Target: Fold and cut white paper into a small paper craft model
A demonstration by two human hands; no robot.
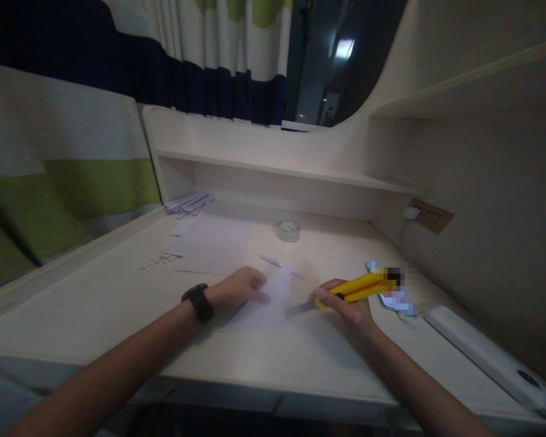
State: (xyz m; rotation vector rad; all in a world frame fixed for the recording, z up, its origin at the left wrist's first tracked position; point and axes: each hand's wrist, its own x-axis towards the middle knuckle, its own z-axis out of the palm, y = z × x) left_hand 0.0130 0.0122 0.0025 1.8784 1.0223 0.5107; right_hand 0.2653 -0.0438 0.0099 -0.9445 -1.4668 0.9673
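Observation:
My right hand (348,306) is wrapped round a yellow utility knife (361,286), its blade end pointing left toward a white piece of paper (273,303). That paper has a pointed, roughly triangular outline on the desk in front of me. On its left side my left hand (246,285), with a dark watch on the wrist, grips it between thumb and curled fingers. The knife's blade, blurred and dim, is just right of the paper's edge. Behind the paper lies a white pen-like stick (271,260).
A roll of clear tape (288,230) stands farther back on the desk (118,309). A large white sheet (213,243), folded paper strips (188,203) and a tangle of string (159,261) are left. On the right are a blurred packet (398,301), a long white lamp-like bar (477,355) and a plugged-in socket (430,215).

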